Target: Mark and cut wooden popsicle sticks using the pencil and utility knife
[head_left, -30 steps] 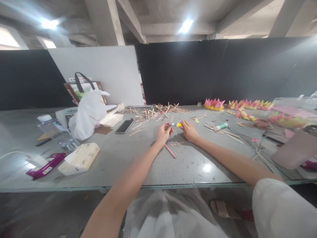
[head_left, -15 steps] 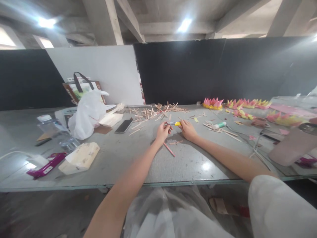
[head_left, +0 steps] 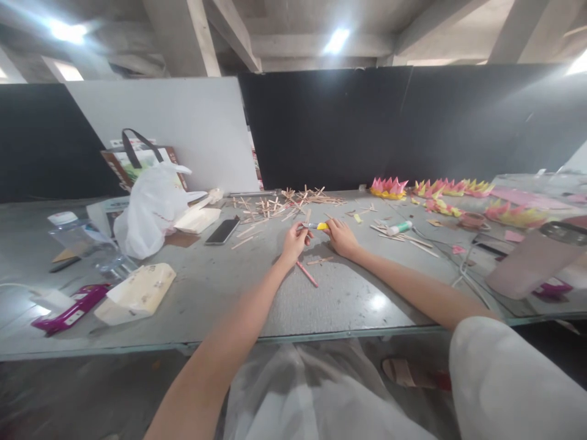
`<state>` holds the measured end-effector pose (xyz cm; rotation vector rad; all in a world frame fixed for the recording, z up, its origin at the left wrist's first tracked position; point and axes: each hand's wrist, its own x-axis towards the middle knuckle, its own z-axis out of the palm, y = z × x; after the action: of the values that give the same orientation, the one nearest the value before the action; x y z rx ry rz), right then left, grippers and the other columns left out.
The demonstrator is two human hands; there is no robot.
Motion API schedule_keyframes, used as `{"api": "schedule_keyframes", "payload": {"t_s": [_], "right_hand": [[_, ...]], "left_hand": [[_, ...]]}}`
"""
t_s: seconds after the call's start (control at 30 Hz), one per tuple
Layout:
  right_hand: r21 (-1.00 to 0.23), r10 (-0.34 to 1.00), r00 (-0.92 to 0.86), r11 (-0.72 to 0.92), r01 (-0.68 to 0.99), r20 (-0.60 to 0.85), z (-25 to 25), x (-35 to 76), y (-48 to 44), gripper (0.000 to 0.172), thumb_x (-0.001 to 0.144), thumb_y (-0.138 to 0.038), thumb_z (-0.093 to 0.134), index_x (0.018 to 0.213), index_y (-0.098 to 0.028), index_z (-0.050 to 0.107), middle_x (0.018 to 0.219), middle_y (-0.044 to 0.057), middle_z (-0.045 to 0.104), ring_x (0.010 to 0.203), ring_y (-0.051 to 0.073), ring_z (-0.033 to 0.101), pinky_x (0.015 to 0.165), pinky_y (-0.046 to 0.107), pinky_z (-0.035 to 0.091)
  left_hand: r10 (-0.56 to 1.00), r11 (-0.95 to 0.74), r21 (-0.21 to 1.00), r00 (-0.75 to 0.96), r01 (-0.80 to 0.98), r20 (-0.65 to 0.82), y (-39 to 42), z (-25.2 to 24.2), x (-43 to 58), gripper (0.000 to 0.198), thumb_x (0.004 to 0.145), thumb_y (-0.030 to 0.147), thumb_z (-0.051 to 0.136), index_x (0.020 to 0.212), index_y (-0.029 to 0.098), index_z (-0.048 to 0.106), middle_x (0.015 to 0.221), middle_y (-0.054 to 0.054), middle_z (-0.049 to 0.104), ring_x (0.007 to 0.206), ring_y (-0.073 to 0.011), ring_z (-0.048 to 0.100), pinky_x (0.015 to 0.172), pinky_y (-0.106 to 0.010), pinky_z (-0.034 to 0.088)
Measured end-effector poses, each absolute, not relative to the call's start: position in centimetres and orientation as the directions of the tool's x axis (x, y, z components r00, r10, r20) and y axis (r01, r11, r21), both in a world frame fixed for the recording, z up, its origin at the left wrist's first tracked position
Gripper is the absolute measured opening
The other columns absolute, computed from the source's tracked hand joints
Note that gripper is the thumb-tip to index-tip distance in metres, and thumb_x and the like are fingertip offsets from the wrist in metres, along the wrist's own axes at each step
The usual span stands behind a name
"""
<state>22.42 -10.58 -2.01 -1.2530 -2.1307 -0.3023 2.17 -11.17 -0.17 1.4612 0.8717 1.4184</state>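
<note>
Over the middle of the table, my right hand [head_left: 342, 238] is closed around the yellow handle of a utility knife [head_left: 322, 226]. Its metal blade part reaches left to the fingers of my left hand [head_left: 295, 242]. Those fingers are pinched around a thin wooden stick [head_left: 308, 216], whose end juts up beyond them beside the blade. Whether the blade touches the stick is too small to tell. Just below my left hand lies a pink patterned stick [head_left: 307, 274], with small wood pieces [head_left: 320, 261] near it.
Behind my hands is a heap of wooden sticks [head_left: 298, 200]. A phone [head_left: 222, 231], white plastic bag [head_left: 149, 211], tissue pack [head_left: 137, 293] and purple power strip [head_left: 76, 308] lie left. To the right are a glue stick [head_left: 400, 228], folded paper lotuses [head_left: 389, 188] and a pink tumbler [head_left: 534, 260].
The whole view has shifted slightly, so everything appears a little further left. Both hands keep the same hold, with the knife against the left fingers.
</note>
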Motion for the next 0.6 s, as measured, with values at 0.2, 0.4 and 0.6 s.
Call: {"api": "schedule_keyframes", "payload": {"t_s": [0.2, 0.4, 0.6], "right_hand": [[-0.109, 0.682, -0.327, 0.513, 0.851, 0.654, -1.94, 22.28, -10.64, 0.020, 0.110, -0.027, 0.042, 0.115, -0.018, 0.059, 0.119, 0.017, 0.065, 0.108, 0.032, 0.056, 0.091, 0.040, 0.042], [-0.110, 0.690, -0.324, 0.505, 0.856, 0.648, -1.64, 22.20, -10.93, 0.021, 0.111, -0.029, 0.041, 0.114, -0.019, 0.059, 0.116, 0.016, 0.066, 0.105, 0.032, 0.057, 0.089, 0.040, 0.042], [-0.119, 0.700, -0.330, 0.510, 0.852, 0.634, -1.63, 22.24, -10.93, 0.022, 0.111, -0.028, 0.039, 0.113, -0.019, 0.059, 0.114, 0.015, 0.067, 0.103, 0.031, 0.058, 0.087, 0.040, 0.041]], "left_hand": [[0.890, -0.421, 0.901, 0.141, -0.105, 0.433, -11.51, 0.04, 2.01, 0.025, 0.089, 0.041, 0.068, 0.084, 0.018, 0.059, 0.066, 0.001, 0.065, 0.047, -0.0083, 0.053, 0.050, -0.022, 0.041], [0.870, -0.450, 0.890, 0.188, -0.072, 0.455, -11.67, 0.53, 1.40, 0.023, 0.093, 0.041, 0.066, 0.088, 0.019, 0.059, 0.064, 0.003, 0.062, 0.046, -0.0088, 0.054, 0.049, -0.022, 0.041], [0.865, -0.465, 0.883, 0.183, -0.060, 0.468, -11.75, 0.71, 1.39, 0.023, 0.095, 0.039, 0.066, 0.086, 0.020, 0.058, 0.063, 0.004, 0.060, 0.045, -0.0084, 0.052, 0.048, -0.022, 0.039]]}}
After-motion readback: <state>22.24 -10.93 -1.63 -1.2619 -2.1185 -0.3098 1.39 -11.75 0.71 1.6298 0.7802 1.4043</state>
